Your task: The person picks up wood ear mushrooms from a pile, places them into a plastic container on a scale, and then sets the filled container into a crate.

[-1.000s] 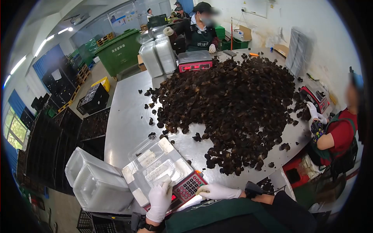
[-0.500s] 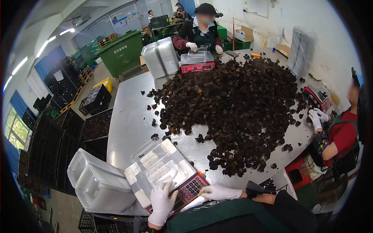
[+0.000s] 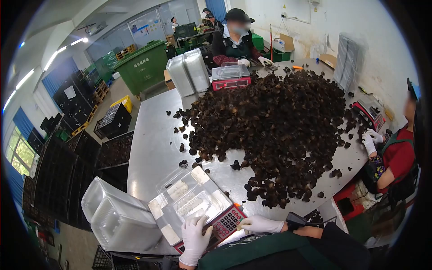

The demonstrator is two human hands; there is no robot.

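Observation:
My left hand point(image 3: 195, 238), in a white glove, lies at the front edge of a red scale point(image 3: 228, 224). Its fingers are stretched out and its thumb is apart, holding nothing. My right hand point(image 3: 261, 224), gloved too, is beside the scale's keypad with its fingers extended to the left; nothing shows in it. On the scale's platform sits a clear plastic box point(image 3: 198, 201) with its lid point(image 3: 173, 173) hinged open at the back. A large heap of dark, dried-looking wood ear mushrooms point(image 3: 270, 121) covers the middle of the metal table point(image 3: 153, 121).
Nested clear boxes point(image 3: 121, 216) stand left of my scale, and more stacked boxes point(image 3: 189, 72) at the far side. A co-worker across point(image 3: 234, 45) has another red scale point(image 3: 231, 83). Another person point(image 3: 398, 153) works at the right near a third scale point(image 3: 369, 114).
My view has shifted slightly, while my hands stay by the scale. The co-worker across has turned their head and moved both hands rightward, one reaching to a flat dark object on the table.

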